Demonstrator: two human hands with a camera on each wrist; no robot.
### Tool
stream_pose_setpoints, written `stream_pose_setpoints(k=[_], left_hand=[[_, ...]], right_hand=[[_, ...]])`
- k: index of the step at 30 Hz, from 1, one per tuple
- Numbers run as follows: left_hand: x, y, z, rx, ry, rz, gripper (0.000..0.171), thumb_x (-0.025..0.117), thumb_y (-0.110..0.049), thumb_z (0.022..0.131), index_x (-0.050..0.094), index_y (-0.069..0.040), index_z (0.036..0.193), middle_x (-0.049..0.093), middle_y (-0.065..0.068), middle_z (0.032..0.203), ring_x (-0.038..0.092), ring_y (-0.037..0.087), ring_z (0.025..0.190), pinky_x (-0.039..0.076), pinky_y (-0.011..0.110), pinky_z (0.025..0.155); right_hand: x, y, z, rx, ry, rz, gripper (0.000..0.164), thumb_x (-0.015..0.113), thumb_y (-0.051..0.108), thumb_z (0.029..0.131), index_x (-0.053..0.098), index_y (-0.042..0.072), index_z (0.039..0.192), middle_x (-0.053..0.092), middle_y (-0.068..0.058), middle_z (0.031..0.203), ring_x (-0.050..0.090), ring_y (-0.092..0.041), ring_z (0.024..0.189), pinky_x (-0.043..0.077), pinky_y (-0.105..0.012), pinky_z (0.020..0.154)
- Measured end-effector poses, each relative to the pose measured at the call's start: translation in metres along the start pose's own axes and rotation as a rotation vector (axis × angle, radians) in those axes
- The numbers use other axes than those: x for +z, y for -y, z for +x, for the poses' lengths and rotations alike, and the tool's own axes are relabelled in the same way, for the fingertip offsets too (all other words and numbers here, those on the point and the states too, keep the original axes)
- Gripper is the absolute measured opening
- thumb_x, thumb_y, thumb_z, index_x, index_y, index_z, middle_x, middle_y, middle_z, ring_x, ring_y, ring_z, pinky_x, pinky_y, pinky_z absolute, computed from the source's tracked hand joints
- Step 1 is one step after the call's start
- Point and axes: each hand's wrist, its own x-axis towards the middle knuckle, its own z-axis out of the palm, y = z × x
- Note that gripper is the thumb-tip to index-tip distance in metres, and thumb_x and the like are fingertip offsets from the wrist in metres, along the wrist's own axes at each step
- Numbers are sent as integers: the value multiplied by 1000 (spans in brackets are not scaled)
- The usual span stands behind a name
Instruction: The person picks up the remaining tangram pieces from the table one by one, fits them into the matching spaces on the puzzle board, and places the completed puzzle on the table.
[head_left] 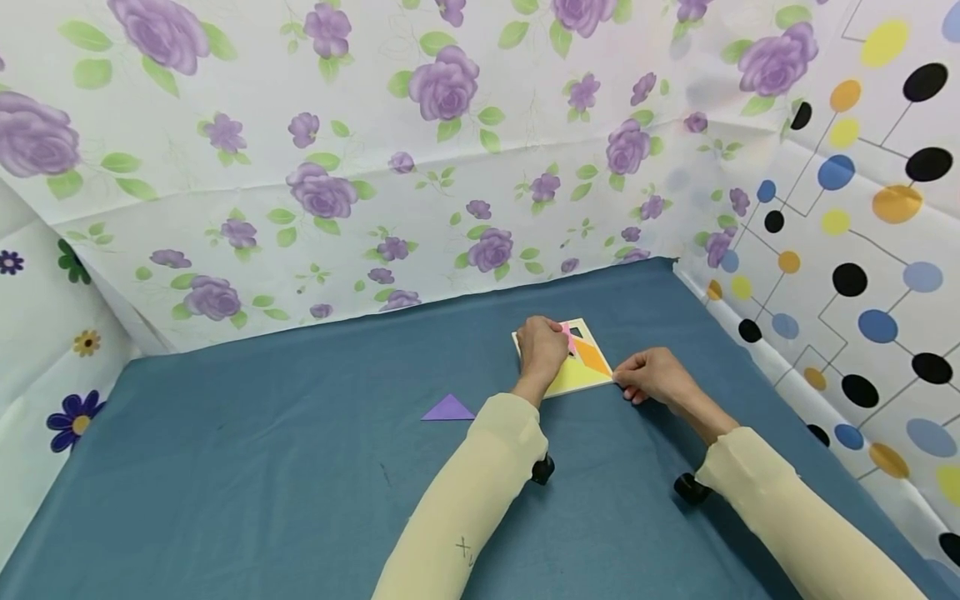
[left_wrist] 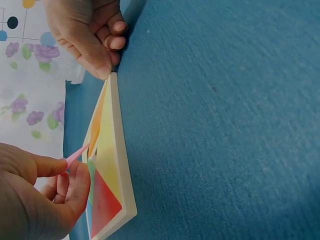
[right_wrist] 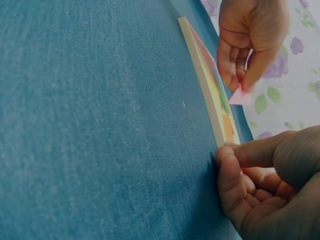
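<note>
A tangram board (head_left: 579,388) with a pale rim lies on the blue cloth. Set in it are a yellow piece (head_left: 573,375), an orange piece (head_left: 592,356), a red triangle (left_wrist: 105,204) and a green piece (left_wrist: 91,175). My left hand (head_left: 542,354) pinches a small pink triangle (right_wrist: 240,96) between thumb and fingers, tilted just over the board. Dark gaps show among the pieces near it. With thumb and forefinger my right hand (head_left: 656,379) pinches the board's near right corner. A purple triangle (head_left: 448,408) lies flat on the cloth, left of the board.
Blue cloth (head_left: 262,467) covers the table. A flower-printed sheet (head_left: 360,150) hangs behind it, and a dotted sheet (head_left: 847,275) borders the right side. Dark wrist devices (head_left: 692,488) sit under both forearms.
</note>
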Motion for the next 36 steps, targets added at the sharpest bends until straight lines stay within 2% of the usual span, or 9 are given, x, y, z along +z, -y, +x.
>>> stream_pose_setpoints(k=[3, 9, 13, 23, 31, 36], left_hand=[[1, 1, 1, -2, 2, 17, 11, 70, -2, 92, 80, -4, 95, 74, 6, 95, 66, 22, 95, 56, 33, 80], [4, 1, 3, 38, -4, 71, 12, 70, 0, 90, 80, -3, 97, 74, 8, 95, 67, 21, 92, 55, 31, 78], [5, 2, 4, 32, 1, 87, 12, 70, 0, 91, 80, -3, 98, 74, 9, 94, 68, 20, 88, 56, 30, 75], [7, 3, 5, 57, -4, 130, 14, 69, 2, 90, 81, -2, 97, 76, 8, 94, 69, 19, 91, 56, 31, 80], [6, 2, 4, 50, 16, 141, 17, 69, 4, 89, 81, -1, 100, 76, 9, 98, 69, 20, 92, 56, 30, 78], [7, 3, 5, 40, 33, 138, 15, 70, 3, 90, 80, -1, 100, 74, 7, 82, 69, 18, 82, 54, 27, 72]], right_hand=[[0, 0, 0, 2, 2, 2, 21, 70, 10, 99, 75, -8, 108, 68, -6, 70, 64, -14, 60, 57, -29, 58], [0, 0, 0, -2, 3, 8, 21, 70, 11, 99, 76, -8, 108, 68, -7, 70, 64, -14, 60, 57, -30, 58], [1, 0, 1, 2, 0, 7, 21, 70, 10, 99, 76, -8, 109, 68, -7, 71, 63, -14, 59, 57, -29, 58], [1, 0, 1, 9, -3, 4, 21, 69, 10, 100, 76, -8, 109, 68, -7, 71, 63, -14, 60, 57, -29, 58], [1, 0, 1, 7, -11, 1, 21, 69, 10, 99, 76, -8, 109, 68, -8, 71, 64, -15, 59, 57, -29, 57], [1, -2, 1, 4, -16, 4, 20, 69, 9, 99, 75, -8, 108, 68, -7, 71, 63, -14, 59, 57, -29, 57]])
